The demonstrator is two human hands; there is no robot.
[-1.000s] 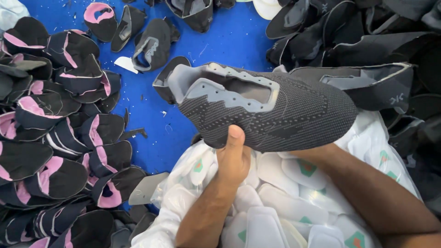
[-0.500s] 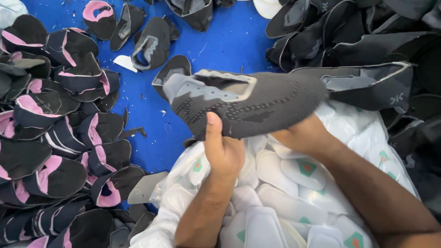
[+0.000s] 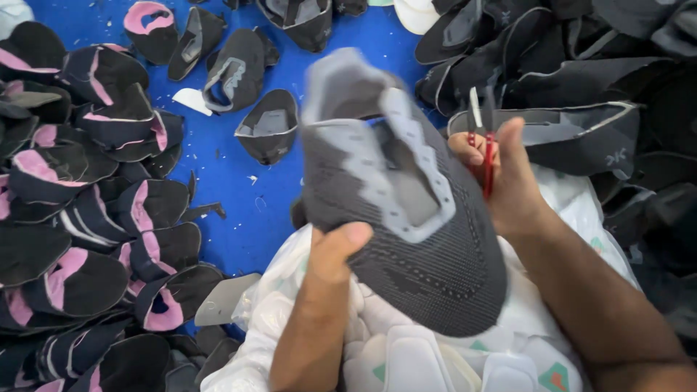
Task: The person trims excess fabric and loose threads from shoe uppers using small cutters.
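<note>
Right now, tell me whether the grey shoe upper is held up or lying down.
Held up: left hand grips the grey knit shoe upper.

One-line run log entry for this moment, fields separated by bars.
left hand grips grey knit shoe upper | right hand holds red-handled snips beside upper | white insoles below | black-pink uppers left on blue surface

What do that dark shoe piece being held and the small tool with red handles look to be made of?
The shoe upper looks like matte knitted fabric: fine ribbed texture, with smoother grey trim around the opening, perhaps a bonded film. The small snips in the right hand seem to have pale metal blades and glossy red handles, likely plastic, though they are blurred.
</note>
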